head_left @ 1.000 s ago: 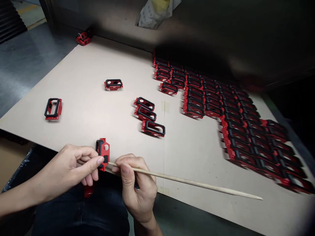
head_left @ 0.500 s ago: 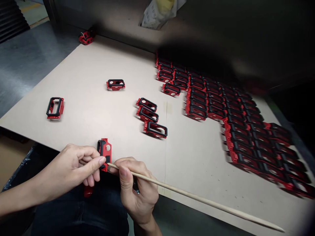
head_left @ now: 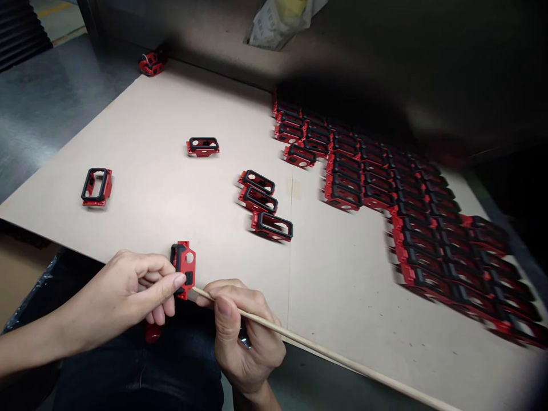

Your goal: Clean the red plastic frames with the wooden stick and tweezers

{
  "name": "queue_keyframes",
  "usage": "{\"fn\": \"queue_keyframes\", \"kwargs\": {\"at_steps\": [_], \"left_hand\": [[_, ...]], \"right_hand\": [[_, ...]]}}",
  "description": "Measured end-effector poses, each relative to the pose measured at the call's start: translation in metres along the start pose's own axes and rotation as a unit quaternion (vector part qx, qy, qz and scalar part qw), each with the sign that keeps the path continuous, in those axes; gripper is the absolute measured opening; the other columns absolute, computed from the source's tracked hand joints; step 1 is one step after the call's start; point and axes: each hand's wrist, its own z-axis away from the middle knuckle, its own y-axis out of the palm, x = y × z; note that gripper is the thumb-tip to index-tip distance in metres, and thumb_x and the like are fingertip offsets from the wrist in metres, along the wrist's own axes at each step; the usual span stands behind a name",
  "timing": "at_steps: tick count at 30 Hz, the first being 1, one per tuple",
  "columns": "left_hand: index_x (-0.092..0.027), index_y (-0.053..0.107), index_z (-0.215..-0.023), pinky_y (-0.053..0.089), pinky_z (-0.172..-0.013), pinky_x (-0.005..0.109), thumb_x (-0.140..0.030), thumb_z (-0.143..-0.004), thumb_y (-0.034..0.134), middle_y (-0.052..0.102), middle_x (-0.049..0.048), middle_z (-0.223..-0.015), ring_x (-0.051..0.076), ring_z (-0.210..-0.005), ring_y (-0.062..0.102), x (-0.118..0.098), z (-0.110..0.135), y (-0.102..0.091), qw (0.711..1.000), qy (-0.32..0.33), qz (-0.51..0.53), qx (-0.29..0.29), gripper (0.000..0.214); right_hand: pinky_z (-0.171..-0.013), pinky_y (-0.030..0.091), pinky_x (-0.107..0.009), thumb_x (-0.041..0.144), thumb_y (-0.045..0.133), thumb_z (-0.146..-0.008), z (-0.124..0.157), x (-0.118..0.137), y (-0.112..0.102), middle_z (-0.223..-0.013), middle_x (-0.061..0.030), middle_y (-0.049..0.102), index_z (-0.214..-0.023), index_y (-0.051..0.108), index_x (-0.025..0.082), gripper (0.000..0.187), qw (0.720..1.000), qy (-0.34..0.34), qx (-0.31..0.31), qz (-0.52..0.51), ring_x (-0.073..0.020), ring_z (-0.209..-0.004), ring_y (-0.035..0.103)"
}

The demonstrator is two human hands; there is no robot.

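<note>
The held frame, red with a black rim, stands roughly on end at the near edge of the pale board, and it is my landmark for everything else. My left hand is closed to a pinch on its lower part, thumb over the red face beside a black patch, the loose fingers curled. Just right of the held frame, my right hand is closed around a thin wooden stick, gripping it close to the tip like a pencil. The tip sits at the held frame's lower right edge; I can't tell whether it touches. If I push too hard at that edge, the tip could skid across the red face and mark it, or jab my left thumb, which is very near. Being pinched only low down, the held frame could also twist loose and drop onto my lap. Beyond it lie 3 frames to the right, 1 lone frame to the left and another frame farther away. Well off to its right are the packed rows; a careless swing of the stick's long tail might knock the nearest of those.
</note>
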Motion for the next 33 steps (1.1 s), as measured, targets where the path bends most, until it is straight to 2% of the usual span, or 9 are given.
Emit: {"fn": "queue_keyframes", "kwargs": {"at_steps": [6, 14, 18, 25, 30, 33], "left_hand": [[-0.018, 0.068, -0.068, 0.058, -0.054, 0.019, -0.044, -0.094, 0.066, 0.072, -0.0001, -0.059, 0.013, -0.053, 0.07, 0.0023, 0.0019, -0.0003, 1.0, 0.006, -0.006, -0.002, 0.037], [-0.019, 0.068, -0.067, 0.058, -0.053, 0.018, -0.045, -0.094, 0.067, 0.072, -0.0006, -0.059, 0.012, -0.052, 0.069, 0.0046, 0.0014, 0.0015, 1.0, 0.004, 0.001, -0.005, 0.037], [-0.019, 0.068, -0.066, 0.058, -0.053, 0.019, -0.044, -0.092, 0.069, 0.072, -0.0006, -0.059, 0.013, -0.052, 0.069, 0.0028, 0.0012, 0.0013, 1.0, -0.005, 0.005, -0.008, 0.036], [-0.019, 0.069, -0.068, 0.057, -0.053, 0.019, -0.045, -0.092, 0.07, 0.072, -0.0001, -0.061, 0.013, -0.052, 0.068, 0.0056, 0.0003, 0.0016, 1.0, -0.006, 0.007, -0.012, 0.035], [-0.019, 0.068, -0.069, 0.057, -0.052, 0.018, -0.047, -0.097, 0.063, 0.071, -0.0005, -0.06, 0.012, -0.051, 0.068, 0.0077, 0.0007, 0.0024, 1.0, 0.003, 0.003, -0.009, 0.04], [-0.019, 0.068, -0.068, 0.056, -0.051, 0.018, -0.046, -0.096, 0.064, 0.071, -0.001, -0.058, 0.012, -0.051, 0.067, 0.0062, 0.0016, 0.0024, 1.0, -0.002, 0.005, -0.013, 0.039]], "right_hand": [[-0.058, 0.061, -0.029, 0.007, 0.052, -0.102, -0.0026, 0.0017, -0.0009, -0.079, -0.0047, 0.074, -0.106, 0.067, 0.019, 0.019, 0.999, 0.01, 0.039, 0.001, -0.0177, -0.067, 0.073], [-0.052, 0.057, -0.028, 0.004, 0.053, -0.099, 0.0009, -0.0006, 0.0001, -0.075, -0.0039, 0.07, -0.105, 0.065, 0.019, 0.02, 0.998, -0.012, 0.006, 0.06, -0.0172, -0.062, 0.07], [-0.05, 0.057, -0.03, 0.007, 0.053, -0.1, 0.0031, -0.0014, -0.0002, -0.075, -0.0043, 0.072, -0.108, 0.067, 0.019, 0.02, 0.998, -0.023, -0.021, 0.048, -0.0187, -0.062, 0.071], [-0.054, 0.061, -0.03, 0.006, 0.052, -0.101, -0.0002, 0.0013, -0.0008, -0.078, -0.0054, 0.074, -0.109, 0.067, 0.019, 0.021, 1.0, 0.0, 0.024, 0.012, -0.0192, -0.065, 0.073], [-0.052, 0.058, -0.03, 0.004, 0.052, -0.099, 0.0, -0.0005, -0.0004, -0.076, -0.0047, 0.071, -0.107, 0.065, 0.018, 0.022, 0.999, -0.012, 0.018, 0.043, -0.0181, -0.063, 0.07], [-0.051, 0.057, -0.029, 0.003, 0.053, -0.098, 0.0014, -0.0019, -0.0006, -0.075, -0.0043, 0.068, -0.105, 0.065, 0.016, 0.02, 0.998, -0.021, 0.013, 0.058, -0.017, -0.062, 0.068]]}}
